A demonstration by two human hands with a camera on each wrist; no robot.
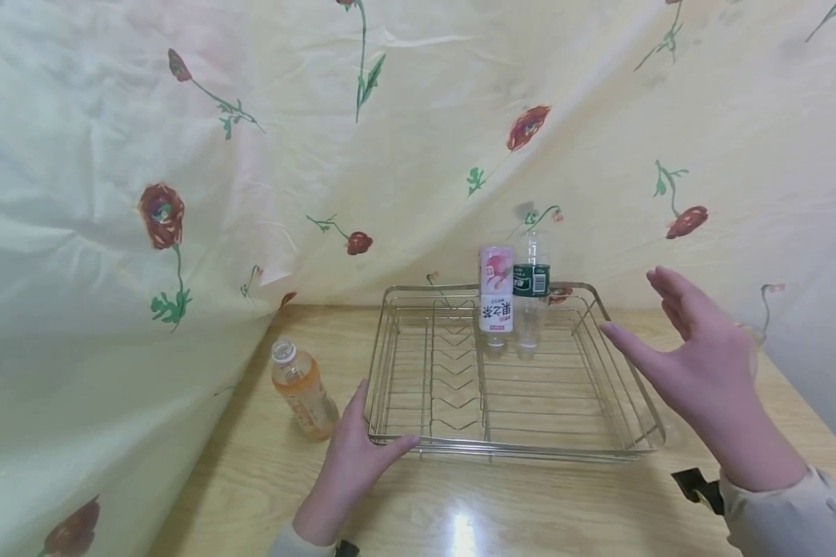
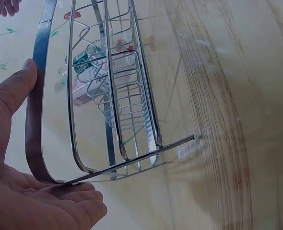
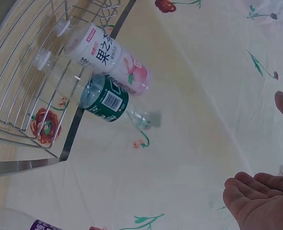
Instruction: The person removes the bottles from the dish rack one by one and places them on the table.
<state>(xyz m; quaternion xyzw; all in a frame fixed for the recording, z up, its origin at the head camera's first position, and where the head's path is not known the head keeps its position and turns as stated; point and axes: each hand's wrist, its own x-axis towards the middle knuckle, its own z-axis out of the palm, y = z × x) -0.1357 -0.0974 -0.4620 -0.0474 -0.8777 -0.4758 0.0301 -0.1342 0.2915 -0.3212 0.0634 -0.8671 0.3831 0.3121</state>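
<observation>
Nearest, the right hand (image 1: pixel 704 356) hangs wide and empty by the wire rack's (image 1: pixel 529 449) right side; the left hand (image 1: pixel 358 452), spread, touches its near left corner. Seemingly partway: a pink-labelled bottle (image 1: pixel 496 290) and green-labelled bottle (image 1: pixel 531 280) stand in the rack's far side, an orange bottle (image 1: pixel 306 396) left and purple-labelled bottle (image 3: pixel 9 221) right outside, on a wood-grain table (image 1: pixel 543 503) before flowered cloth (image 1: pixel 404 155)

Wire rack (image 1: pixel 543 450) on table (image 1: pixel 529 503). Tea bottle (image 1: pixel 496 290) in rack at rear, left of water bottle (image 1: pixel 532 280). Third bottle (image 1: pixel 306 394) left of rack; fourth bottle (image 3: pixel 9 219) right of rack. Sheet (image 1: pixel 390 155) behind rack.
</observation>
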